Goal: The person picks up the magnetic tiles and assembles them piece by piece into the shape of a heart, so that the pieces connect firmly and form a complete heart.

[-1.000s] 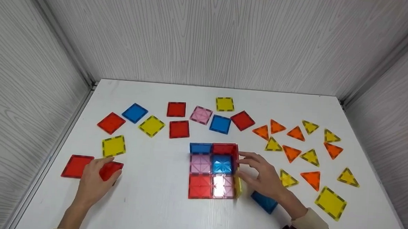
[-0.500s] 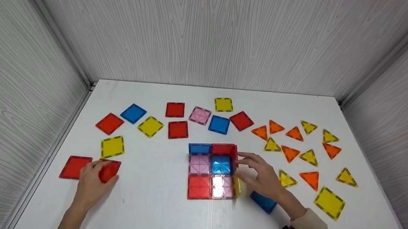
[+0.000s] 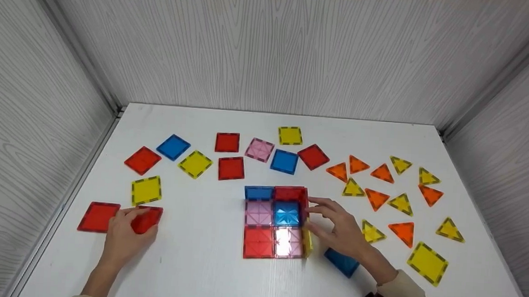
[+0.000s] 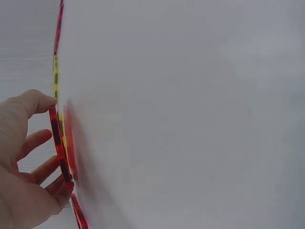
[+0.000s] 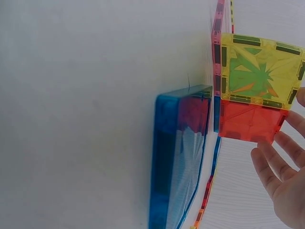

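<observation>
Bearing everything, the white table (image 3: 201,278) carried a part-walled magnetic-tile box (image 3: 274,226) at its middle, with 4 floor tiles (image 3: 258,242) and a blue-and-red far wall (image 3: 260,193). Its yellow-and-red right wall (image 5: 259,102) could have toppled if the right hand (image 3: 340,229), fingers apart at it, had nudged too hard. Near the table's left edge, the left hand (image 3: 123,241) pinched a red square tile (image 3: 148,222) between thumb and fingers; an uneven pinch might have let it slip.
</observation>
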Demonstrator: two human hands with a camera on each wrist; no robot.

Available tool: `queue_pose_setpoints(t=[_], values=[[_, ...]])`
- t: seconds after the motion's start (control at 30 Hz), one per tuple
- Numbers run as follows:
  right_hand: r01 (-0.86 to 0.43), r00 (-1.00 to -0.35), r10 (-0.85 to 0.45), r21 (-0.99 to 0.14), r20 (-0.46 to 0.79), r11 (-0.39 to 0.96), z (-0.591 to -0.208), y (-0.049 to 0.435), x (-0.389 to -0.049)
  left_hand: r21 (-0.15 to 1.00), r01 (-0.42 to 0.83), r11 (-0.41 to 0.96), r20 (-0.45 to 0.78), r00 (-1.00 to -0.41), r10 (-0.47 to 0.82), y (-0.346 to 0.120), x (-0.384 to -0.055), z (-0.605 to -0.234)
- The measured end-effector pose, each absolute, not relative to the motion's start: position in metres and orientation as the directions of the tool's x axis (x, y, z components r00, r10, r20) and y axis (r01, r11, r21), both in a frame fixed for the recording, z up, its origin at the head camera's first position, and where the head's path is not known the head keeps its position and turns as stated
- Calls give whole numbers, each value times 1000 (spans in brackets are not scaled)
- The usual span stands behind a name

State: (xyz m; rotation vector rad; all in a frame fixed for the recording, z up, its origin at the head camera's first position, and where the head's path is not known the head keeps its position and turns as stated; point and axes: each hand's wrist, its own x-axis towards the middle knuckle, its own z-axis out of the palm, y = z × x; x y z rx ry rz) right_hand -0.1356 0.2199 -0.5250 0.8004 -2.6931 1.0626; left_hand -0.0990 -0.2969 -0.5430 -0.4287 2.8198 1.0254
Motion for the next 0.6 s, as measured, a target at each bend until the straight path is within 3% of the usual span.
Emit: queue_pose_setpoints(t=[0.6], values=[[-534,-843,-433,-589,318,607,-526,220,-136,863,-271,427,-215,-961,-175,-220,-112,-529]])
